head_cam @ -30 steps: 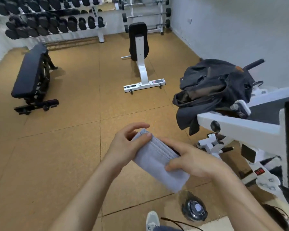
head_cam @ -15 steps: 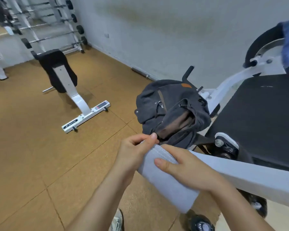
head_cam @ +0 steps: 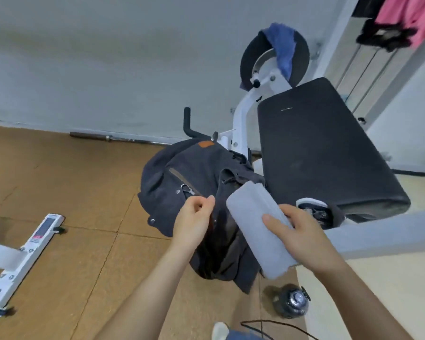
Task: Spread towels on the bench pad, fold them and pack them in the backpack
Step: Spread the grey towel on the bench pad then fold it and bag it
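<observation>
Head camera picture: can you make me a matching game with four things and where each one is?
Things:
1 grey towel
2 backpack
3 blue towel
4 dark bottle

Places:
A draped over the round pad
B on the floor
C held in the right hand
D pinched at its edge by the left hand

Pairs: 1-C, 2-D, 3-A, 4-B

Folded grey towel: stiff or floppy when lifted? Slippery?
Probably keeps shape: the folded grey towel juts past the right hand both ways without drooping. Likely light: one hand carries it while the left hand pinches the backpack. Matte cloth, slipping seems unlikely.
</observation>
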Tool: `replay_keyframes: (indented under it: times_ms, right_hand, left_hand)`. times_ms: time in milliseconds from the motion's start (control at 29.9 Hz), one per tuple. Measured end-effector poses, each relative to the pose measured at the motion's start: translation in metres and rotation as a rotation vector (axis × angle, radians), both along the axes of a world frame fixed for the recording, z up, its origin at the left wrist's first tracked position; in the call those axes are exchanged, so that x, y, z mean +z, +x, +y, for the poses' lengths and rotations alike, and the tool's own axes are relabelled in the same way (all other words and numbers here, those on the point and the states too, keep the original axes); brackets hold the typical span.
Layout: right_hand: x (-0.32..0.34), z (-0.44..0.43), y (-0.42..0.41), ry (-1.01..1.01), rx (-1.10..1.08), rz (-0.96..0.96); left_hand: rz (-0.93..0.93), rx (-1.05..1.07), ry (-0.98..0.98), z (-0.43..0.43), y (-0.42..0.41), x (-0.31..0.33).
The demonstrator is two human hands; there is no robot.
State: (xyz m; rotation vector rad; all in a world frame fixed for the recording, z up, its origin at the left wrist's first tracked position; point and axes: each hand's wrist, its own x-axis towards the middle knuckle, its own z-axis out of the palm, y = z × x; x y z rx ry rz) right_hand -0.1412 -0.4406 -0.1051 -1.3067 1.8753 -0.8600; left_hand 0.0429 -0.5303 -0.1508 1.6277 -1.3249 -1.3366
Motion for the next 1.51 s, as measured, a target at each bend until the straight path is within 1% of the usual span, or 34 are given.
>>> replay_keyframes:
  times_ms: [33,67,100,134,167,234,268,301,402,468,502,535,569,602,636,703,736,770,803,870,903,937,970,1004,1071,1104,1171,1238,1372,1506]
  right_hand:
    - [-0.003,-0.004,-0.004,-0.009,-0.122,-0.045]
    - [-0.006,-0.009,-0.008,-0.009,-0.214,-0.085]
    - [-0.008,-0.014,-0.011,-0.009,-0.274,-0.125]
    - [-0.014,-0.02,-0.014,-0.017,-0.302,-0.148]
    - [-0.018,-0.027,-0.015,-0.025,-0.31,-0.148]
    - [-0.028,-0.044,-0.015,-0.011,-0.268,-0.094]
    - [-0.033,-0.053,-0.013,0.013,-0.235,-0.062]
    - [-0.038,-0.061,-0.01,0.045,-0.207,-0.049]
    - [-0.044,-0.08,-0.003,0.107,-0.149,-0.018]
    - [-0.045,-0.087,-0.003,0.101,-0.172,0.116]
    - [-0.044,-0.089,-0.003,0.076,-0.21,0.213]
    - [-0.044,-0.091,-0.002,0.026,-0.266,0.305]
    - [-0.045,-0.093,-0.003,-0.051,-0.327,0.371]
    - [-0.047,-0.096,-0.005,-0.116,-0.382,0.415]
    - [-0.05,-0.098,-0.008,-0.162,-0.424,0.438]
    - [-0.05,-0.098,-0.008,-0.189,-0.501,0.406]
    - [-0.049,-0.098,-0.006,-0.191,-0.541,0.391]
    - [-0.049,-0.097,-0.005,-0.193,-0.57,0.399]
    - [-0.046,-0.098,-0.003,-0.188,-0.601,0.412]
    - [-0.04,-0.1,0.001,-0.217,-0.641,0.45]
    - [-0.037,-0.101,0.001,-0.268,-0.638,0.506]
    - [-0.034,-0.101,0.002,-0.319,-0.616,0.583]
    - [-0.032,-0.102,0.003,-0.372,-0.58,0.642]
    - [-0.029,-0.102,0.007,-0.41,-0.541,0.655]
    - [-0.021,-0.104,0.025,-0.511,-0.418,0.626]
    - [-0.018,-0.106,0.035,-0.567,-0.343,0.652]
    - [-0.018,-0.114,0.049,-0.615,-0.207,0.795]
    - [-0.023,-0.124,0.046,-0.616,-0.124,0.874]
    - [-0.016,-0.132,0.033,-0.581,0.041,1.039]
    - [0.011,-0.154,0.033,-0.673,0.121,1.066]
  left_hand:
    - [-0.153,-0.128,-0.023,-0.009,-0.001,-0.009]
    - [-0.266,-0.263,-0.031,-0.016,-0.005,-0.018]
    - [-0.329,-0.36,-0.037,-0.022,-0.011,-0.026]
    - [-0.332,-0.413,-0.038,-0.027,-0.017,-0.033]
    - [-0.251,-0.418,-0.026,-0.032,-0.023,-0.038]
    - [0.047,-0.349,0.102,-0.045,-0.029,-0.032]
    - [0.157,-0.318,0.159,-0.053,-0.03,-0.023]
    - [0.222,-0.295,0.182,-0.065,-0.03,-0.015]
    - [0.32,-0.2,0.166,-0.102,-0.031,0.02]
    - [0.369,-0.209,0.17,-0.119,-0.034,0.043]
    - [0.383,-0.253,0.17,-0.125,-0.034,0.054]
    - [0.356,-0.32,0.15,-0.132,-0.033,0.064]
    - [0.29,-0.409,0.107,-0.137,-0.031,0.073]
    - [0.146,-0.532,0.018,-0.144,-0.027,0.081]
    - [-0.087,-0.666,-0.107,-0.15,-0.025,0.088]
    - [-0.646,-0.869,-0.402,-0.156,-0.021,0.096]
    - [-0.896,-0.907,-0.563,-0.159,-0.019,0.097]
    - [-1.049,-0.925,-0.705,-0.159,-0.017,0.098]
    - [-1.137,-0.942,-0.811,-0.16,-0.013,0.096]
    - [-1.177,-0.951,-0.935,-0.166,-0.003,0.092]
    - [-1.143,-0.942,-0.947,-0.172,0.0,0.092]
    - [-1.07,-0.926,-0.907,-0.181,0.001,0.093]
    - [-0.932,-0.907,-0.797,-0.188,0.001,0.096]
    - [-0.761,-0.883,-0.639,-0.193,-0.001,0.099]
    - [-0.459,-0.814,-0.369,-0.195,-0.009,0.105]
    - [-0.355,-0.793,-0.264,-0.194,-0.012,0.107]
    - [-0.215,-0.775,-0.1,-0.192,-0.015,0.111]
    - [-0.143,-0.764,-0.033,-0.19,-0.015,0.119]
    - [-0.053,-0.721,0.017,-0.191,-0.02,0.14]
    - [0.012,-0.701,0.06,-0.189,-0.028,0.159]
